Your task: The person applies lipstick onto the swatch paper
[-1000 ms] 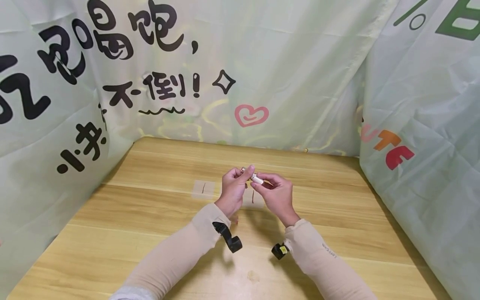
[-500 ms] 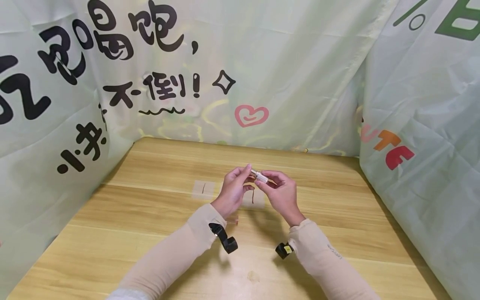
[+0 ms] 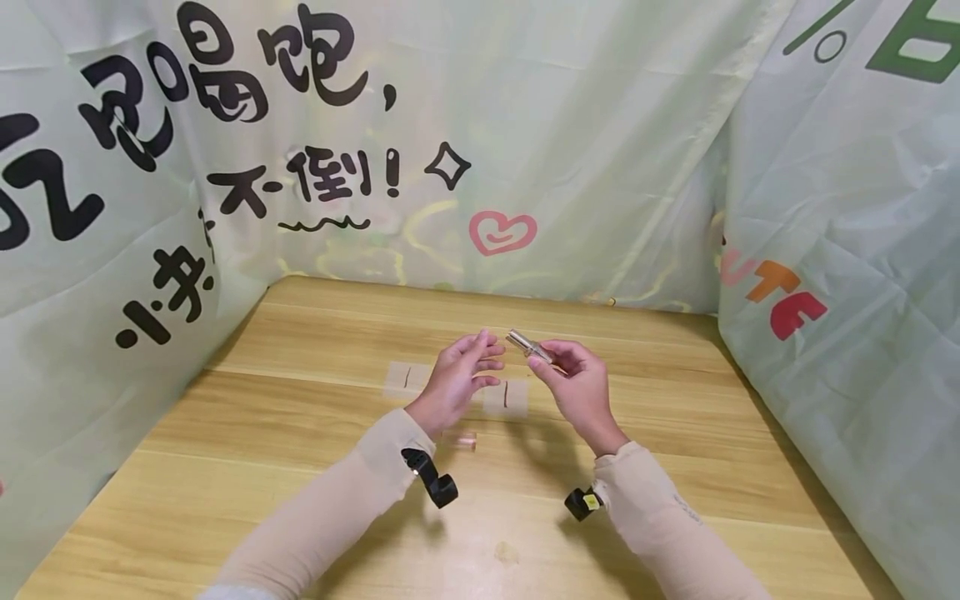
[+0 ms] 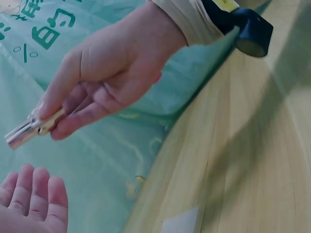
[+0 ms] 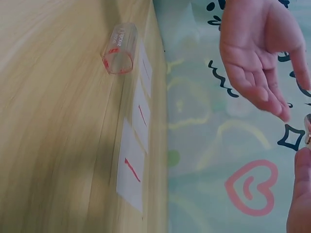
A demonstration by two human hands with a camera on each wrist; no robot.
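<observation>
A silvery lipstick tube (image 3: pixel 527 345) is pinched between the thumb and fingers of my right hand (image 3: pixel 581 387), held above the table and tilted. In the left wrist view the lipstick (image 4: pixel 24 133) shows a shiny metal barrel, its far end pointing away from the hand. My left hand (image 3: pixel 456 377) hovers just left of it, fingers extended and spread, holding nothing. The right wrist view catches only a sliver of the lipstick at its edge. Below the left hand, a clear cap (image 5: pixel 120 48) with red marks and lettering lies on its side on the table.
White slips (image 5: pixel 130 165) bearing red strokes lie in a row on the wooden table (image 3: pixel 300 400); in the head view my left hand partly covers them. Printed cloth (image 3: pixel 600 150) walls surround the table at the back and sides.
Both hands gripped the lipstick earlier. My left hand has let go and drawn back leftward with its fingers straightened, while my right hand has moved slightly right, holding the lipstick.
</observation>
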